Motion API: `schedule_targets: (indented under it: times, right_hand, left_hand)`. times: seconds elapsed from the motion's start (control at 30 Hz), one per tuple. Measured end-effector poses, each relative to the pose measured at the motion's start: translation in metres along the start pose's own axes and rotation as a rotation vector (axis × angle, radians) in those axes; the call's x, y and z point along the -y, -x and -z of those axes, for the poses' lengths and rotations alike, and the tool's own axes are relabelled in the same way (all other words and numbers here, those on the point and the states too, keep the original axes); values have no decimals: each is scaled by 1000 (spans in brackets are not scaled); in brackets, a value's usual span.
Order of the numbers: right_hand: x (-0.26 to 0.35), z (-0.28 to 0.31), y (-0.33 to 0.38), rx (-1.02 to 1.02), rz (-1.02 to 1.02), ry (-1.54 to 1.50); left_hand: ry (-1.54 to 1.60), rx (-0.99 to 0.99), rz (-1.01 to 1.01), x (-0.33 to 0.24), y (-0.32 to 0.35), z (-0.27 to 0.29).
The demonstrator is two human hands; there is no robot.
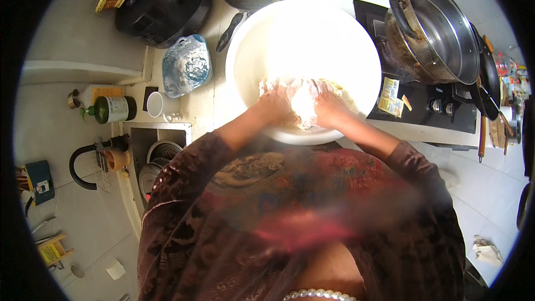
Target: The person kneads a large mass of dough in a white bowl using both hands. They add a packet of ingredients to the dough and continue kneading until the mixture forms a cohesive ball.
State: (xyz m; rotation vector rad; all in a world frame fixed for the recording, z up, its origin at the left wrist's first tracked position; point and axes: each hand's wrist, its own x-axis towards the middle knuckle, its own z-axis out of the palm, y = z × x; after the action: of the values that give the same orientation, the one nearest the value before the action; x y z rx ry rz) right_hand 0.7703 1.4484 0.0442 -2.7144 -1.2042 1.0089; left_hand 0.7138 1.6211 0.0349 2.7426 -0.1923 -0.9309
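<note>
Head view: pale dough sits at the near side of the big white bowl, left hand and right hand pressing it, fingers curled onto the lump. It looks shaggy, floury, kneading seemingly unfinished; a flour bag lies left on the counter, a steel pot right.

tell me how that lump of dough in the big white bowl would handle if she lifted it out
The dough would probably sag and stretch rather than hold shape: it already spreads soft under the left hand and right hand. It likely sticks, since white residue coats the fingers. The white bowl seems wide and low, so unlikely to tip.
</note>
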Motion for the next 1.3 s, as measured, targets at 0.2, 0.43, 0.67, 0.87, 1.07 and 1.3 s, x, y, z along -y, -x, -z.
schedule_targets:
  times: [0.2,0.43,0.67,0.87,1.07,1.3]
  right_hand:
    - [-5,7,-41,-64,-195,-39]
    - [-19,22,-78,1,-166,120]
    - [-27,20,-80,-194,-211,-172]
    - [-14,37,-42,-560,22,-97]
    - [-28,40,34,-405,217,-121]
    - [-42,29,20,-70,133,-117]
  left_hand:
    - [-78,-90,101,11,-40,17]
    - [-77,-184,97,43,-89,14]
    - [118,-171,214,27,-58,43]
    - [53,-460,-4,21,-13,57]
    - [92,-395,-57,-18,41,45]
    - [187,-73,-46,-45,41,44]
